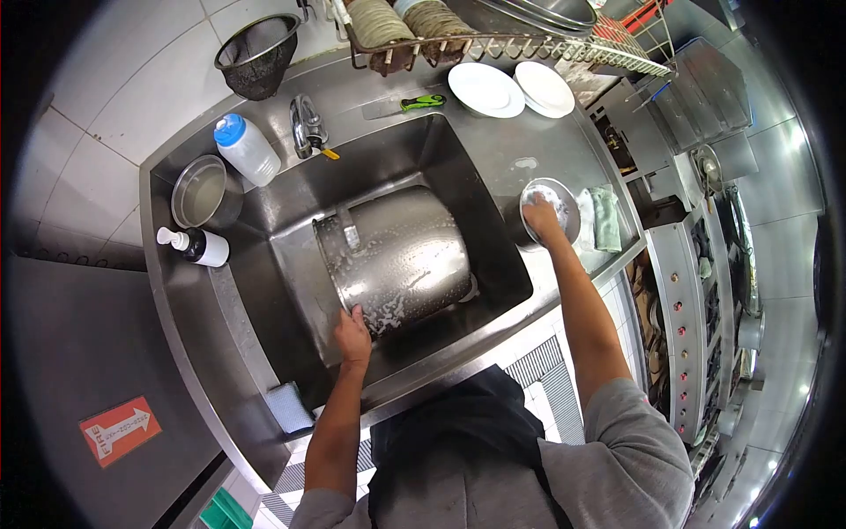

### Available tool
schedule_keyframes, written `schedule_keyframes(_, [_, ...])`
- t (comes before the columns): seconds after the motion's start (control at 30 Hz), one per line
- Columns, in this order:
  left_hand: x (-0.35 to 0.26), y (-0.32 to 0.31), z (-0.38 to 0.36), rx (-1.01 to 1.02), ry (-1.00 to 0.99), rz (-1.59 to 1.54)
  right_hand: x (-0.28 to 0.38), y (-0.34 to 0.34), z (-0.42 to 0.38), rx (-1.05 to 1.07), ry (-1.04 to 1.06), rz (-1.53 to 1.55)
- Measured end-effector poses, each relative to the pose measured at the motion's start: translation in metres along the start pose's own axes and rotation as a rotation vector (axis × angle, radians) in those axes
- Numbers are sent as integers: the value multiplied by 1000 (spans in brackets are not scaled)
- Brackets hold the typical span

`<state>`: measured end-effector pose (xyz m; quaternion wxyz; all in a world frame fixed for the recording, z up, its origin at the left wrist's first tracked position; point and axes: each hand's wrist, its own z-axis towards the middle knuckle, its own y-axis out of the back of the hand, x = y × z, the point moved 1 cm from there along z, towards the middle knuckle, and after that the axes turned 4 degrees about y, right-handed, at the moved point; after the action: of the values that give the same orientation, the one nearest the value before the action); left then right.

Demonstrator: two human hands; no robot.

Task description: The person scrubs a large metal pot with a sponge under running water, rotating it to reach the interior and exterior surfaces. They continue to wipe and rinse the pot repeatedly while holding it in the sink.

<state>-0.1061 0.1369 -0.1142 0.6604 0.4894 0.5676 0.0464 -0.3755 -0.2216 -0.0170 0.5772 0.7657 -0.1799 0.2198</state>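
Note:
A large metal stockpot [410, 251] lies on its side in the sink [304, 331], with soap suds streaked over its wall and a handle facing up. My left hand [352, 337] is closed on the pot's rim at the near left, its thumb against the outer wall. To the right of the basin, my right hand [541, 214] reaches down into a metal bowl [571, 210] of white foam. Its fingers are hidden in the bowl, so whether they hold anything does not show. A pale green cloth [605, 219] lies right beside the bowl.
Left of the basin stand a pump bottle [204, 247], a metal pot [204, 189] and a blue-capped bottle [247, 150]. Behind it are the faucet [307, 128], a green-handled scraper [423, 103] and white plates [486, 90]. A sponge [289, 407] sits at front left; a wire rack [520, 46] hangs above.

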Motion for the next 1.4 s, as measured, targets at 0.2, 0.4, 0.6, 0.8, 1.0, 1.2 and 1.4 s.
schedule_keyframes(0.2, [-14, -16, 16, 49, -60, -37, 46, 25, -11, -74, 36, -533])
schedule_keyframes(0.4, [-31, -13, 37, 289, 12, 3, 98, 62, -69, -236, 278, -457])
schedule_keyframes(0.6, [-38, -19, 56, 304, -8, -2, 144, -12, -133, 14, 772, 61])
schedule_keyframes(0.8, [-76, -30, 104, 55, 189, -261, 133, -158, -163, 38, 991, 4])
schedule_keyframes(1.0, [-68, -49, 77, 54, 208, -74, 159, -215, -94, -90, 1074, -252])
schedule_keyframes(1.2, [-73, -40, 90, -86, 92, -135, 139, -185, -94, -81, 1041, -357])
schedule_keyframes(1.4, [-68, -49, 84, -88, 135, -91, 225, -230, 52, 326, 964, -296])
